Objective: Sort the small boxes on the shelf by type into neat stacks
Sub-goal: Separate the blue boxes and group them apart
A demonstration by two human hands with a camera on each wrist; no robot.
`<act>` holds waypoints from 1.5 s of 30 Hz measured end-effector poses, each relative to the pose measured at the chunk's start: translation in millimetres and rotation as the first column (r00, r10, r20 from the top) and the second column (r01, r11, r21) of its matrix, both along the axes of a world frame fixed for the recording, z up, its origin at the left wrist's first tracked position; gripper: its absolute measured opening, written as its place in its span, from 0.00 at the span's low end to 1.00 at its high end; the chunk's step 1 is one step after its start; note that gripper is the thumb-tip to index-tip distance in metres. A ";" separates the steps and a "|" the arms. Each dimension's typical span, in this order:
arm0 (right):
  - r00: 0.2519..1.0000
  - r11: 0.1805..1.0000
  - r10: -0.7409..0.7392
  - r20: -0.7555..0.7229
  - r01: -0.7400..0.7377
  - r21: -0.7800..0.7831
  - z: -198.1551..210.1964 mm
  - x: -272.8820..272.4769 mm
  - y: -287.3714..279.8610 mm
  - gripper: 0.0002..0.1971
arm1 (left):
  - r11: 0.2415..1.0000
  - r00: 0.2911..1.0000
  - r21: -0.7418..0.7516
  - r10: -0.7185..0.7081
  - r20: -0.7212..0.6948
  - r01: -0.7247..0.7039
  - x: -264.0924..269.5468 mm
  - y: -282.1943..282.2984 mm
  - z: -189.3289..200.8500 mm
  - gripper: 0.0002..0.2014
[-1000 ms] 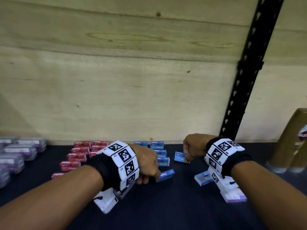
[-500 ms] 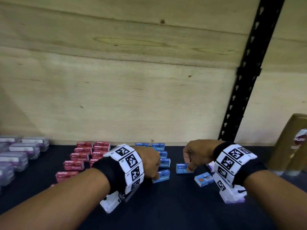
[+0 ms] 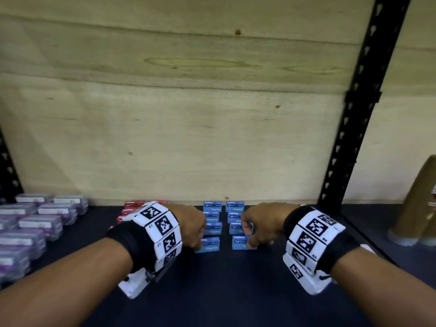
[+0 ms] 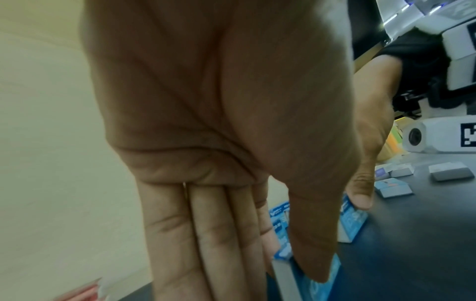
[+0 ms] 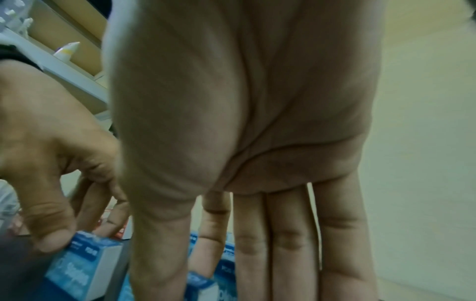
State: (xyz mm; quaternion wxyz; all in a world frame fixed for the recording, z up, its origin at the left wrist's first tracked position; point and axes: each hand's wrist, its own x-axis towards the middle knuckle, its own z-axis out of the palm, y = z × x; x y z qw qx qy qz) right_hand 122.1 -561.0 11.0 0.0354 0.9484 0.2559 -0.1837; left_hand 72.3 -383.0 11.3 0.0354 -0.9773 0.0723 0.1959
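Blue staples boxes stand in two columns running back to the wall on the dark shelf. My left hand pinches the front blue box of the left column between thumb and fingers; the left wrist view shows that box under my thumb. At the front of the right column, my right hand pinches another blue box, seen in the right wrist view as a box beside my thumb. Both boxes rest on the shelf.
Red boxes sit behind my left wrist, and clear purple-labelled boxes fill the far left. Loose grey and white boxes lie right of my right hand. A black upright post and a brown cardboard item stand at the right.
Both hands have brought their blue boxes in and down to the front of the two blue columns. The left box, tilted before, now lies square on the shelf.
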 end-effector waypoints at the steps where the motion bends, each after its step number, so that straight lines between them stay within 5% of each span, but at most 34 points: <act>1: 1.000 1.000 0.005 0.011 -0.005 -0.003 0.4 -2.1 1.7 0.14 | 1.000 1.000 -0.007 0.006 -0.003 -0.006 0.2 0.0 1.0 0.15; 10: 0.999 0.999 0.031 0.025 -0.030 -0.018 0.2 -5.3 7.1 0.13 | 0.999 0.999 -0.036 -0.007 -0.035 0.005 2.8 5.8 1.5 0.04; 16: 0.999 0.999 -0.048 -0.015 0.048 -0.021 11.0 1.3 3.6 0.18 | 0.997 0.999 -0.078 0.006 -0.046 -0.010 2.8 8.7 0.8 0.14; 21: 0.994 0.997 -0.076 0.085 0.073 0.028 30.9 12.3 6.4 0.13 | 0.984 0.994 -0.169 0.046 -0.101 -0.062 3.8 14.1 1.6 0.12; 32: 1.000 0.998 -0.007 0.001 0.007 -0.068 17.6 21.5 22.1 0.16 | 0.997 0.998 -0.067 -0.030 -0.049 0.027 3.4 8.7 4.1 0.15; 39: 1.000 0.999 0.014 0.005 -0.014 -0.051 13.0 27.6 20.9 0.06 | 0.997 0.998 -0.060 -0.044 -0.041 0.042 6.4 9.9 2.1 0.14; 45: 1.000 1.000 -0.009 0.008 0.009 -0.019 9.4 30.0 20.0 0.12 | 0.997 0.998 -0.047 -0.063 -0.018 0.063 6.8 9.5 -0.4 0.15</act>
